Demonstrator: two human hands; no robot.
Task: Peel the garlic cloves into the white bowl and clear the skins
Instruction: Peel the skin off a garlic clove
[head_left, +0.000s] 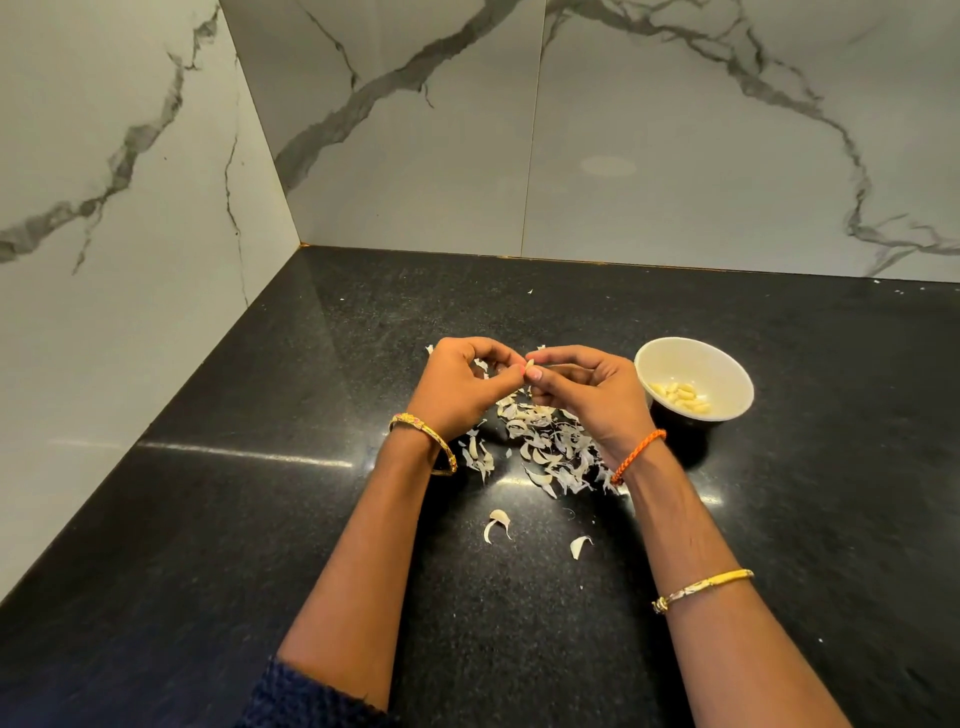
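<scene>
Clearly I am mid-peel: my left hand (457, 384) and right hand (587, 389) both pinch one pale garlic clove (532, 370) above the papery skins (545, 447) on the glossy black bench (260, 519). Whether skin remains on it, I cannot tell. Next, I judge, it drops into the round white bowl (727, 364) of smooth cloves, just right.

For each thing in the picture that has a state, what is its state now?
Left hand: pinches the garlic clove.
Right hand: pinches the same clove.
Garlic clove: held above the skins.
White bowl: upright, with peeled cloves inside.
Skins: scattered on the counter.
</scene>
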